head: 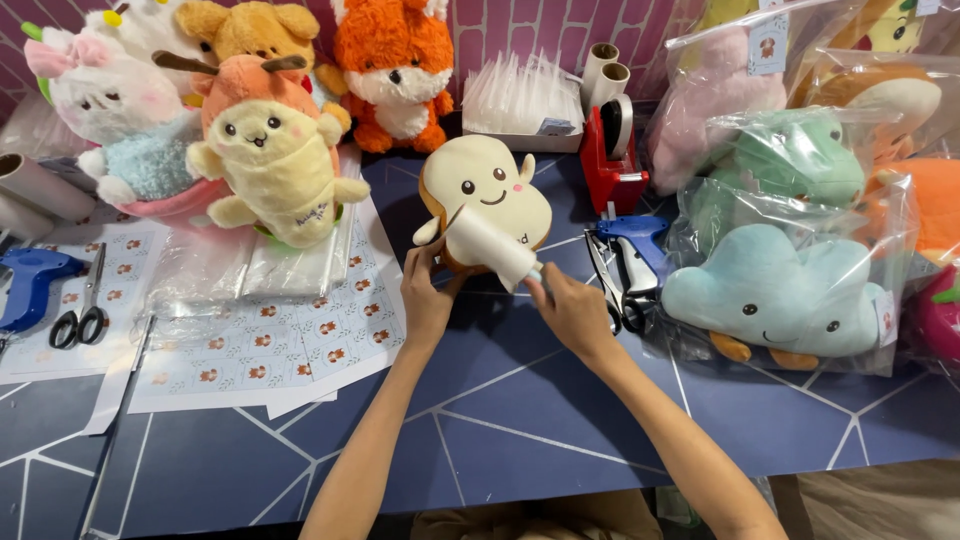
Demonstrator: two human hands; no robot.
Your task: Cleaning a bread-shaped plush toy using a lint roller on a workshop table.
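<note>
A cream toast-shaped plush toy with a smiling face lies on the dark blue table at the middle. Across its lower part a white roller lies slanted, a pale blue handle at its right end. My left hand grips the plush's lower left edge, next to the roller's left end. My right hand holds the roller's handle end, just right of the plush.
Sticker sheets and clear bags lie at the left, with scissors and a blue tagging gun. Plush toys line the back. A red tape dispenser, another blue tagging gun and bagged plush toys stand at the right.
</note>
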